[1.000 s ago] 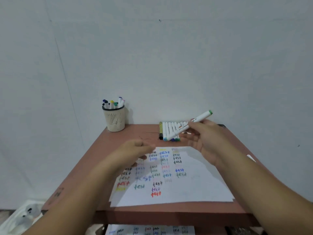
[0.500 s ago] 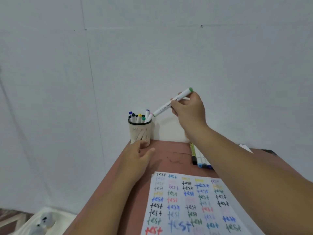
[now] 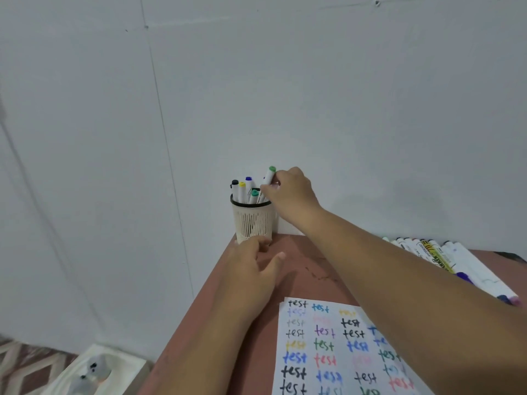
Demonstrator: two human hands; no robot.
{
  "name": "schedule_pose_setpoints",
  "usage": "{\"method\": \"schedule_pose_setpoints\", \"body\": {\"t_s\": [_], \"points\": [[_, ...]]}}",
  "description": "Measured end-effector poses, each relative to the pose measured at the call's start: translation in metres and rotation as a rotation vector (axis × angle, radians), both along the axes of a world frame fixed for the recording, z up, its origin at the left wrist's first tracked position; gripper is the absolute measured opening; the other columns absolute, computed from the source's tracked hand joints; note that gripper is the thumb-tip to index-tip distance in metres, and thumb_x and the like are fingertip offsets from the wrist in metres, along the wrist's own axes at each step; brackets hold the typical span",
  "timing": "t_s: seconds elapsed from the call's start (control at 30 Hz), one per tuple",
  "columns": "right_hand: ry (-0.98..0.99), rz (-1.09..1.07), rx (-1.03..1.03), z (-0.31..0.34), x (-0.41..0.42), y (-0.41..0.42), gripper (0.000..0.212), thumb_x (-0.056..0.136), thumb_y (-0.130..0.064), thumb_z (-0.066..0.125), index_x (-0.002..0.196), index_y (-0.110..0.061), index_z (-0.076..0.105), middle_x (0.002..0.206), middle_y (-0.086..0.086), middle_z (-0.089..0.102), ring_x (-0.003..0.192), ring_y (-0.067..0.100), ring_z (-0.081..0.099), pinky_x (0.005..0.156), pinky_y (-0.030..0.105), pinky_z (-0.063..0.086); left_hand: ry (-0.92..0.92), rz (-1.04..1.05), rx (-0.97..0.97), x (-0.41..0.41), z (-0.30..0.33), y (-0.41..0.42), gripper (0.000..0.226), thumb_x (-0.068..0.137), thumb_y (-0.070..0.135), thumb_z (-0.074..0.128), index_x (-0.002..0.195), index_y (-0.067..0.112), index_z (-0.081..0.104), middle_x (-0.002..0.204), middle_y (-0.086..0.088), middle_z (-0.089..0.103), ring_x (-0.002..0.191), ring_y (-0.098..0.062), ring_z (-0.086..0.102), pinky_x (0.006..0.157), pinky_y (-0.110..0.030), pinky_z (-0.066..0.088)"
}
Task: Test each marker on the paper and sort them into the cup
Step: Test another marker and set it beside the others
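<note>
Head view. The cup [image 3: 252,223], a pale mesh holder with a dark rim, stands at the far corner of the table [image 3: 296,269], against the wall [image 3: 256,81]; all positions below are given relative to it.

Right hand [image 3: 291,189]: above the cup and just to its right, fingers curled, pinching a white marker [image 3: 269,177] near its green end cap. The marker stands nearly upright, tilted slightly, with its lower end inside the cup rim.

Left hand [image 3: 253,266]: at the foot of the cup on the near side, fingers relaxed and holding nothing; the fingertips lie at the cup's base, and whether they touch it cannot be told.

Inside the cup: several upright markers [image 3: 242,191] with black, yellow, blue and green caps showing above the rim.

Nearer than the cup and to its right: the paper [image 3: 336,349], flat on the table, covered with the word "test" written in many colours.

Well to the right of the cup: a row of markers [image 3: 445,258] lying side by side on the table, partly hidden by the right forearm.

Below and left of the cup, off the table: a white object [image 3: 94,369] on a patterned floor.
</note>
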State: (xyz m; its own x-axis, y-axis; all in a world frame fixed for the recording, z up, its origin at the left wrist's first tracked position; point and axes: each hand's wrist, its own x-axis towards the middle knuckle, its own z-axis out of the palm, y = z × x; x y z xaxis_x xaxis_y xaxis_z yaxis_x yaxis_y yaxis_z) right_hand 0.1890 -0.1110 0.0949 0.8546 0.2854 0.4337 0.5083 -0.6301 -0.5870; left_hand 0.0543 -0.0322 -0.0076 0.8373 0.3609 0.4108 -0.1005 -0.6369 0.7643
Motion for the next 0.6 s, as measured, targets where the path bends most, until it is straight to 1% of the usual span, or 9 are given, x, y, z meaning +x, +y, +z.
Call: {"method": "schedule_pose_setpoints", "body": {"t_s": [0.1, 0.17, 0.23, 0.27, 0.33, 0.4, 0.47, 0.53, 0.6], "points": [[0.050, 0.017, -0.137, 0.002, 0.001, 0.003, 0.015, 0.096, -0.032, 0.057, 0.092, -0.019, 0.063, 0.110, 0.005, 0.044, 0.116, 0.033, 0.053, 0.096, 0.043, 0.051, 0.007, -0.012, 0.036, -0.002, 0.000, -0.002, 0.038, 0.087, 0.056, 0.062, 0.122, 0.044, 0.056, 0.116, 0.023, 0.055, 0.107, 0.008, 0.050, 0.086, -0.021, 0.044], [0.083, 0.035, -0.137, 0.003, 0.001, 0.003, 0.016, 0.095, -0.031, 0.058, 0.097, -0.020, 0.070, 0.117, 0.006, 0.047, 0.116, 0.031, 0.055, 0.095, 0.039, 0.051, 0.010, -0.019, 0.037, -0.003, 0.000, -0.002, 0.038, 0.087, 0.056, 0.062, 0.122, 0.043, 0.056, 0.114, 0.023, 0.055, 0.106, 0.008, 0.051, 0.086, -0.021, 0.045], [0.094, 0.076, -0.077, 0.004, -0.001, -0.002, 0.018, 0.092, -0.033, 0.067, 0.106, -0.023, 0.072, 0.123, 0.005, 0.050, 0.113, 0.024, 0.058, 0.091, 0.032, 0.048, 0.003, -0.023, 0.036, -0.004, 0.001, -0.002, 0.037, 0.087, 0.054, 0.063, 0.122, 0.042, 0.057, 0.113, 0.023, 0.056, 0.105, 0.009, 0.051, 0.084, -0.020, 0.044], [0.091, 0.101, -0.036, 0.005, -0.003, -0.005, 0.025, 0.090, -0.032, 0.071, 0.114, -0.023, 0.072, 0.123, 0.003, 0.051, 0.109, 0.019, 0.057, 0.088, 0.028, 0.045, -0.001, -0.024, 0.037, -0.004, 0.002, -0.002, 0.037, 0.087, 0.054, 0.063, 0.121, 0.042, 0.057, 0.112, 0.023, 0.056, 0.105, 0.009, 0.051, 0.084, -0.020, 0.044], [0.066, 0.134, 0.050, 0.008, -0.007, -0.016, 0.036, 0.088, -0.029, 0.076, 0.122, -0.023, 0.070, 0.112, -0.002, 0.053, 0.095, 0.011, 0.054, 0.076, 0.022, 0.040, -0.004, -0.028, 0.040, -0.005, 0.003, -0.002, 0.038, 0.087, 0.055, 0.064, 0.122, 0.042, 0.057, 0.113, 0.023, 0.056, 0.105, 0.009, 0.051, 0.086, -0.021, 0.045], [0.045, 0.139, 0.120, 0.012, -0.010, -0.030, 0.032, 0.088, -0.025, 0.075, 0.120, -0.024, 0.071, 0.096, -0.007, 0.053, 0.079, 0.008, 0.051, 0.064, 0.020, 0.038, -0.006, -0.036, 0.059, -0.006, 0.005, -0.004, 0.039, 0.087, 0.055, 0.063, 0.124, 0.042, 0.056, 0.114, 0.023, 0.056, 0.106, 0.006, 0.052, 0.089, -0.024, 0.047], [0.036, 0.123, 0.145, 0.015, -0.012, -0.049, 0.027, 0.090, -0.025, 0.073, 0.117, -0.025, 0.071, 0.090, -0.007, 0.053, 0.074, 0.007, 0.051, 0.062, 0.021, 0.039, -0.002, -0.054, 0.085, -0.008, 0.007, -0.008, 0.040, 0.088, 0.058, 0.062, 0.124, 0.043, 0.055, 0.116, 0.023, 0.055, 0.108, 0.005, 0.051, 0.091, -0.026, 0.047], [0.044, 0.083, 0.126, 0.017, -0.013, -0.072, 0.020, 0.092, -0.025, 0.072, 0.112, -0.023, 0.072, 0.090, -0.007, 0.057, 0.077, 0.008, 0.056, 0.062, 0.022, 0.041, 0.006, -0.101, 0.098, -0.008, 0.008, -0.013, 0.041, 0.087, 0.060, 0.062, 0.124, 0.044, 0.054, 0.119, 0.024, 0.054, 0.110, 0.006, 0.049, 0.094, -0.029, 0.047], [0.089, -0.002, 0.045, 0.015, -0.011, -0.092, 0.016, 0.092, -0.023, 0.070, 0.105, -0.014, 0.075, 0.097, -0.006, 0.067, 0.089, 0.014, 0.065, 0.067, 0.024, 0.049, 0.004, -0.155, 0.114, -0.008, 0.008, -0.020, 0.044, 0.086, 0.061, 0.062, 0.126, 0.043, 0.053, 0.121, 0.025, 0.052, 0.113, 0.005, 0.047, 0.098, -0.032, 0.047]]}}
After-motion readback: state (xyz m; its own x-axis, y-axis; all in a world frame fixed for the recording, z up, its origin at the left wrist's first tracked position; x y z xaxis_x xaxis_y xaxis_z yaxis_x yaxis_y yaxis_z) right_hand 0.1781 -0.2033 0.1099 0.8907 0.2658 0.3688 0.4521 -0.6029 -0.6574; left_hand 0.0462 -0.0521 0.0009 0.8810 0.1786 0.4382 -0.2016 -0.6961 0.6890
